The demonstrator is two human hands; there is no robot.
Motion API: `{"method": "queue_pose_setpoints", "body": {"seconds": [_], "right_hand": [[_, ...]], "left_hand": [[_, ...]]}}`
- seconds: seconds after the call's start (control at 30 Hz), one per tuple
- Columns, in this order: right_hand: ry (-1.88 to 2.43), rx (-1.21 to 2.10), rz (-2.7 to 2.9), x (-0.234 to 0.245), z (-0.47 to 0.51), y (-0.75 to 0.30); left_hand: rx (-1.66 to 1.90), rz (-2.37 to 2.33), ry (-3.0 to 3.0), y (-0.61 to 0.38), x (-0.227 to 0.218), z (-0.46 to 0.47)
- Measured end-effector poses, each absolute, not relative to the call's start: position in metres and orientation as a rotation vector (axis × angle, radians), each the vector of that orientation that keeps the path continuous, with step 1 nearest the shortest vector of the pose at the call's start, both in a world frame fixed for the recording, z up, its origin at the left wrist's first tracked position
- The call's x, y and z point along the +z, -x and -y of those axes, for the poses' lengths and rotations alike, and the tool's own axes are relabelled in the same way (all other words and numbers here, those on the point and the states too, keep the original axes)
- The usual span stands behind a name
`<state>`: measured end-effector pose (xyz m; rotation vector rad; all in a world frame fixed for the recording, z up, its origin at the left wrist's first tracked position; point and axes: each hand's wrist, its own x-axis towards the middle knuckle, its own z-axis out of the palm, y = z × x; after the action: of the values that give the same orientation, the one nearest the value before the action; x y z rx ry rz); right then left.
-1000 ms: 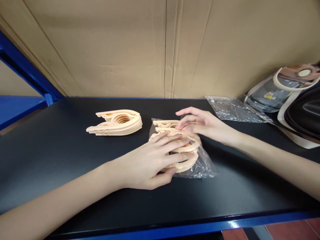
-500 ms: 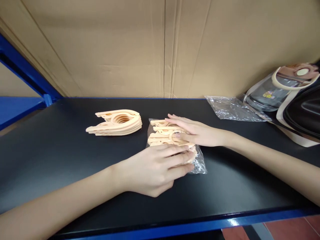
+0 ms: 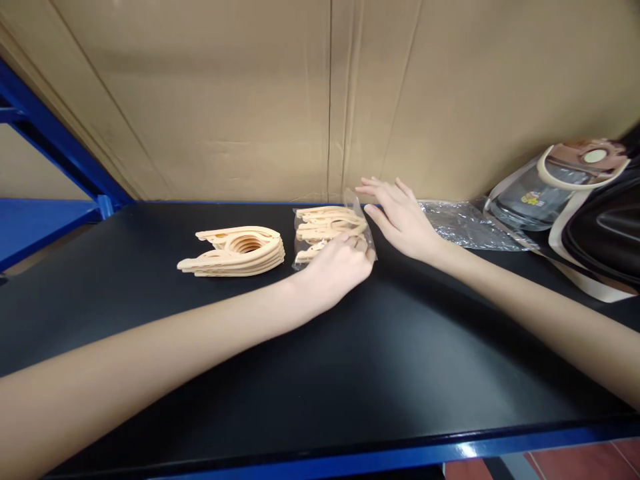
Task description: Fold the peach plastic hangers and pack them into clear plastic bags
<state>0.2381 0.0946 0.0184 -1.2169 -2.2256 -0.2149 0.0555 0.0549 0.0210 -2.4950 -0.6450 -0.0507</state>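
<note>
A clear plastic bag with cream folding hangers lies near the back of the black table. My left hand is closed over the bag's near right part, its fingers curled and partly hidden behind the knuckles. Just right of the bag, my right hand is raised with its fingers spread and nothing in them. Left of the bag sits a neat stack of cream folding hangers, apart from both hands.
A flat clear plastic bag lies behind my right forearm. At the right stand a transparent bottle with a brown lid and a black bag with a cream strap. A cardboard wall closes off the back of the black table.
The bagged hangers have moved back toward the cardboard wall, with my left hand on them. My right hand has lifted off the bag and spread its fingers.
</note>
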Motion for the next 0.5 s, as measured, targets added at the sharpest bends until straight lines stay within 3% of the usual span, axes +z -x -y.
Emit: {"method": "queue_pose_setpoints", "body": {"seconds": [0.3, 0.5], "right_hand": [[1.200, -0.462, 2.400, 0.016, -0.047, -0.265], [1.234, -0.436, 2.194, 0.054, -0.002, -0.281]], "left_hand": [[0.005, 0.898, 2.527, -0.058, 0.033, -0.093], [-0.116, 0.728, 2.591, -0.020, 0.037, -0.016]]}}
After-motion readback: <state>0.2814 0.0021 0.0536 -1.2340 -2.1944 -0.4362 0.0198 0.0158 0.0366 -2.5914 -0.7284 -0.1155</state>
